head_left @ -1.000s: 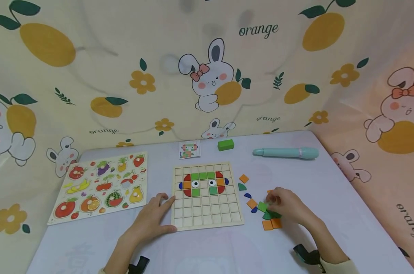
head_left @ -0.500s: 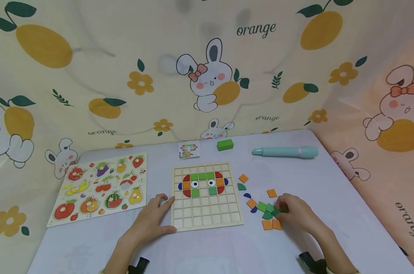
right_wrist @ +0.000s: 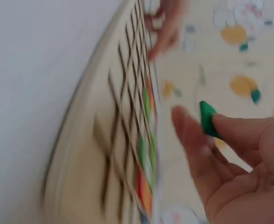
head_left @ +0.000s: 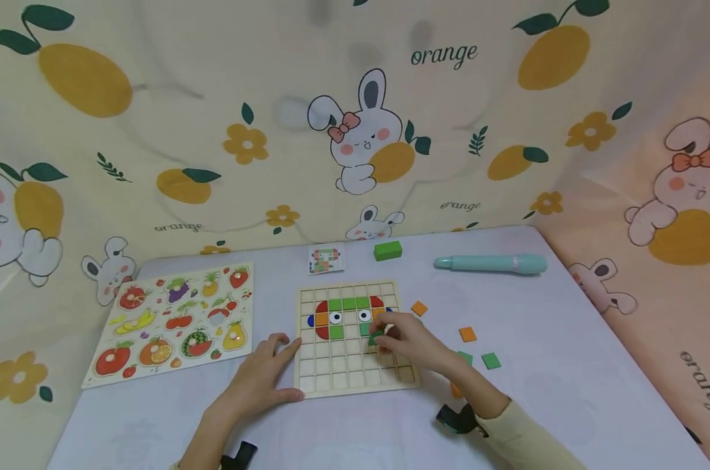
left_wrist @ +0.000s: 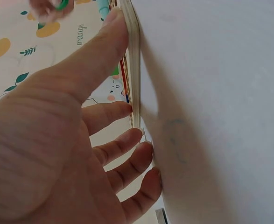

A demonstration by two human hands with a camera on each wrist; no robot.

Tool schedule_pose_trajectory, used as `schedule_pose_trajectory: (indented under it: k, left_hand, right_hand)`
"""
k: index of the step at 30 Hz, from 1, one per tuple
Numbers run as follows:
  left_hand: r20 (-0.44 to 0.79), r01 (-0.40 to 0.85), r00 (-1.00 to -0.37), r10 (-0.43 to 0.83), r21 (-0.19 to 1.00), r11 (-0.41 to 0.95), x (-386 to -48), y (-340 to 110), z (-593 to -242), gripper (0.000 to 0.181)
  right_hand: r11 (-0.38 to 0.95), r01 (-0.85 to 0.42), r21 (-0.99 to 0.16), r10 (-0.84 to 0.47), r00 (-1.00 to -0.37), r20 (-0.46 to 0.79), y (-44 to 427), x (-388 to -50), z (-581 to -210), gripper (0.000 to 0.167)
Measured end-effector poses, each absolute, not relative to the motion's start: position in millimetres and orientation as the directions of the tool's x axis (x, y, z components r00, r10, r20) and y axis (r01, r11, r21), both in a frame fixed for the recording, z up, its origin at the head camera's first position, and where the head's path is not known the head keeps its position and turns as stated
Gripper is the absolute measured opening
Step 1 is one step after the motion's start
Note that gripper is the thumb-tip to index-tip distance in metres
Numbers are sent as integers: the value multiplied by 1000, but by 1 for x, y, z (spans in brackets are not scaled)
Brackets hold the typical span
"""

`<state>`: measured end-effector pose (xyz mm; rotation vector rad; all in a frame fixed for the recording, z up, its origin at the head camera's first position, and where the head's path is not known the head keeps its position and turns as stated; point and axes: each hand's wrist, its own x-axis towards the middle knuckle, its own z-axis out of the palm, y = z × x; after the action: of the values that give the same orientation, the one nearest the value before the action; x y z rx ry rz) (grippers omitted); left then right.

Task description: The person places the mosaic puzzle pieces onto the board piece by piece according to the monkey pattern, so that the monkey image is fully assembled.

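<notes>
A wooden grid board (head_left: pixel 355 385) lies mid-table, with red, orange, green and blue tiles forming a shape in its upper rows. Two of those tiles bear eyes. My left hand (head_left: pixel 258 378) rests at the board's left edge, thumb and fingertips against it. In the left wrist view, the thumb lies along the board's side (left_wrist: pixel 134 60) and the other fingers are slightly bent. Over the board's right part, my right hand (head_left: pixel 414 343) pinches a dark green tile (right_wrist: pixel 207 119) between thumb and fingers, its exact shape partly hidden. In the right wrist view the tile is raised off the grid.
Loose tiles lie right of the board, including an orange square (head_left: pixel 468 334) and a green square (head_left: pixel 491 360); my right arm hides others. Behind are a pattern card (head_left: pixel 325 259), green block (head_left: pixel 387 250) and teal pen (head_left: pixel 490 264). A fruit puzzle board (head_left: pixel 185 320) is at left.
My right hand has picked a dark green tile from the loose tiles and moved left over the board. One green square now lies farther right. The left hand stays in place.
</notes>
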<state>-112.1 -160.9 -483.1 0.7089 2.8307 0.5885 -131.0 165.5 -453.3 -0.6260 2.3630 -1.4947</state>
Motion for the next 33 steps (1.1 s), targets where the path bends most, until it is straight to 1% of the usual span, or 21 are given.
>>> schedule_pose_trajectory:
  k: [2, 5, 7, 11, 14, 24, 30, 33]
  left_hand:
    - [-60, 419, -873, 484, 416, 807, -112, -160, -482, 96]
    - [-58, 424, -871, 488, 414, 806, -112, -160, -483, 95]
    - [-58, 428, -868, 493, 415, 803, -112, -160, -483, 95]
    - [-49, 440, -863, 502, 412, 797, -113, -159, -485, 94]
    - [-46, 447, -861, 507, 409, 795, -113, -159, -486, 95]
    - [-42, 449, -863, 503, 391, 803, -113, -161, -485, 95]
    - [-34, 452, -862, 506, 399, 798, -112, -161, -486, 95]
    - [-36, 450, -863, 504, 396, 800, -112, -162, -486, 95]
  right_hand:
    - [311, -167, -936, -516, -856, -19, 145, -138, -459, 9]
    - [276, -123, -953, -515, -856, -39, 120, -147, -468, 13]
    - [291, -126, -948, -513, -857, -44, 107, -151, -474, 15]
    - [380, -201, -903, -517, -855, -27, 89, -154, -481, 16]
    - [433, -238, -870, -506, -862, -16, 82, -155, -482, 13]
    - [454, -217, -864, -480, -877, -32, 72, -152, -485, 11]
    - [492, -238, -838, -463, -886, -20, 70, -150, -485, 13]
    - [519, -267, -812, -457, -890, 1, 70, -150, -484, 13]
